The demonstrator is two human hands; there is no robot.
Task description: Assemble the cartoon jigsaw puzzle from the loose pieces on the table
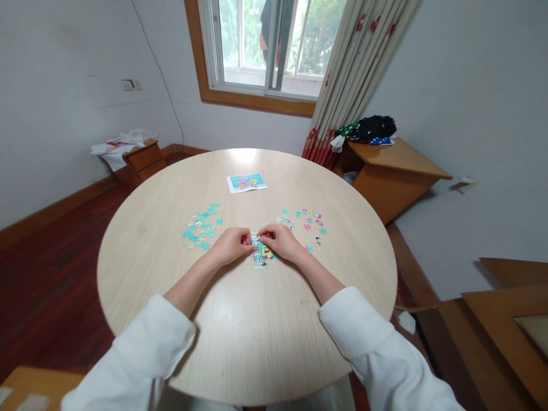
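Note:
A small joined patch of jigsaw puzzle (pixel 260 258) with a yellow cartoon figure lies on the round table (pixel 231 342). At its upper left edge is my left hand (pixel 234 244), thumb and fingers pinched together at the pieces. My right hand (pixel 280 240) pinches at the top of the patch from the other side. Fingertips cover the exact pieces they hold. Loose mostly teal puzzle pieces (pixel 200 229) are spread left of my hands. More loose pieces (pixel 307 226), pink, teal and pale, are scattered to the right.
Beyond the pieces lies a picture sheet (pixel 247 182) with cartoon figures. A wooden cabinet (pixel 398 162) bearing dark cloth (pixel 375 128) stands at the back right, near a curtain (pixel 342 74). A small wooden drawer unit (pixel 145 161) stands back left.

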